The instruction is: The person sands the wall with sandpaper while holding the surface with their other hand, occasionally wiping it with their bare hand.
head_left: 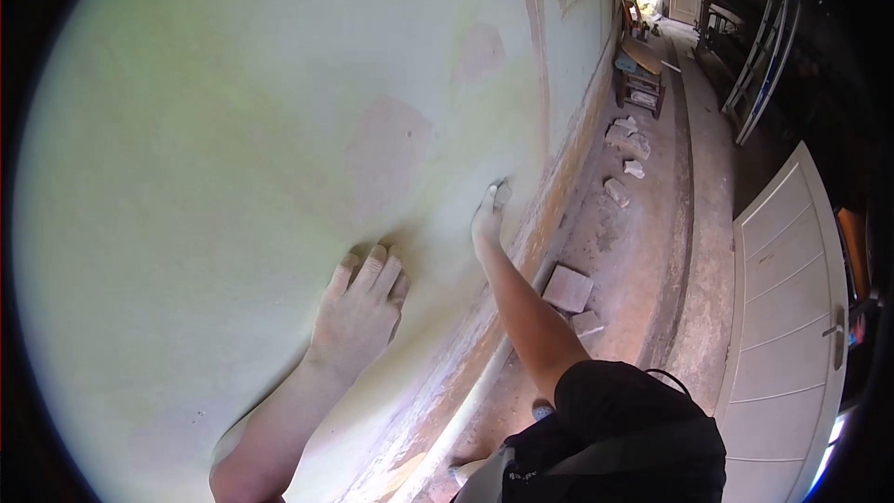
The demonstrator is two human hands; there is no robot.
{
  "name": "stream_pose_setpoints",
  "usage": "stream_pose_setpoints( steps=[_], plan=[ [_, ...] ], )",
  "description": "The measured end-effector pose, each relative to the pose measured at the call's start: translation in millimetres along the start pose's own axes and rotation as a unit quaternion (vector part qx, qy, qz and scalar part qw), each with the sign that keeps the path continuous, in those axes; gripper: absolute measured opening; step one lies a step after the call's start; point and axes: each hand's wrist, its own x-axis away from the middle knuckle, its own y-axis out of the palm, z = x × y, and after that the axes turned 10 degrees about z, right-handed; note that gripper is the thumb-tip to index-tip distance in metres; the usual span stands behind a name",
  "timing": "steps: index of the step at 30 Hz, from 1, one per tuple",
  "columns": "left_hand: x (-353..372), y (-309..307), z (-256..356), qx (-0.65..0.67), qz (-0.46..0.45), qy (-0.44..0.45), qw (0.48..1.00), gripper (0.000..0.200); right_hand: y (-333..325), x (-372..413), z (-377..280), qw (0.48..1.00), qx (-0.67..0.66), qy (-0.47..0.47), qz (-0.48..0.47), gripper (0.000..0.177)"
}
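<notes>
My left hand (361, 309), coated in pale dust, rests against the light green wall (205, 130) with its fingers a little apart. Nothing shows in it, though its palm side is hidden. Farther along and lower on the same wall, my right hand (488, 216) has its fingers closed round a small greyish thing (503, 193) at the wall surface. I cannot make out what that thing is. Duller pinkish patches (386, 144) mark the wall above both hands.
A pipe (480, 398) runs along the wall's foot. Square tiles (568, 289) and broken white chunks (629, 140) lie on the concrete floor, with a small wooden stool (643, 93) beyond. On the right stand a white door (787, 335) and a ladder (768, 56).
</notes>
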Motion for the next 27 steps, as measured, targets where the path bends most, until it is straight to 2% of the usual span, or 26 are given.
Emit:
stream_pose_setpoints(
  steps=[3,5,6,8,9,11,13,16,19,21,22,23,24,26,27],
  plan=[
    [-6,-9,-3,-0.002,0.003,-0.008,1.000,0.034,-3,94,-74,0.980,0.044,-0.165,-0.099,0.070],
    [-11,-18,-10,0.010,0.030,-0.055,0.998,0.033,-9,151,-106,0.917,0.071,-0.360,-0.155,0.073],
    [-10,-25,-11,0.005,0.031,-0.053,0.998,0.033,-10,155,-105,0.918,0.067,-0.361,-0.153,0.073],
    [-10,-40,-24,-0.009,0.090,-0.099,0.991,0.030,0,150,-97,0.918,0.004,-0.359,-0.171,0.072],
    [-5,-48,-32,-0.018,0.096,-0.090,0.991,0.030,5,135,-102,0.940,-0.047,-0.294,-0.166,0.069],
    [16,-61,-38,-0.058,0.151,-0.143,0.976,0.026,12,88,-115,0.969,0.030,-0.225,-0.095,0.067],
    [30,-73,-42,-0.075,0.172,-0.170,0.967,0.026,31,20,-97,0.991,0.002,-0.126,-0.054,0.067],
    [36,-80,-43,-0.069,0.196,-0.218,0.954,0.025,45,-20,-131,0.984,0.013,-0.135,-0.118,0.069],
    [32,-84,-43,-0.042,0.212,-0.257,0.942,0.024,68,30,-195,0.974,0.047,-0.177,-0.136,0.070],
    [31,-86,-42,-0.034,0.214,-0.264,0.940,0.023,55,100,-262,0.924,0.013,-0.308,-0.225,0.071],
    [31,-88,-43,-0.045,0.228,-0.272,0.934,0.020,47,129,-282,0.884,0.063,-0.386,-0.257,0.070],
    [33,-89,-44,-0.058,0.242,-0.277,0.928,0.016,42,148,-291,0.835,0.110,-0.458,-0.285,0.069],
    [38,-88,-45,-0.058,0.241,-0.275,0.929,0.016,44,153,-289,0.836,0.110,-0.457,-0.284,0.069],
    [48,-80,-47,-0.114,0.252,-0.255,0.927,0.029,48,154,-283,0.802,0.070,-0.498,-0.323,0.068],
    [53,-76,-45,-0.145,0.259,-0.252,0.921,0.033,50,140,-277,0.795,0.084,-0.519,-0.302,0.066]
  ],
)
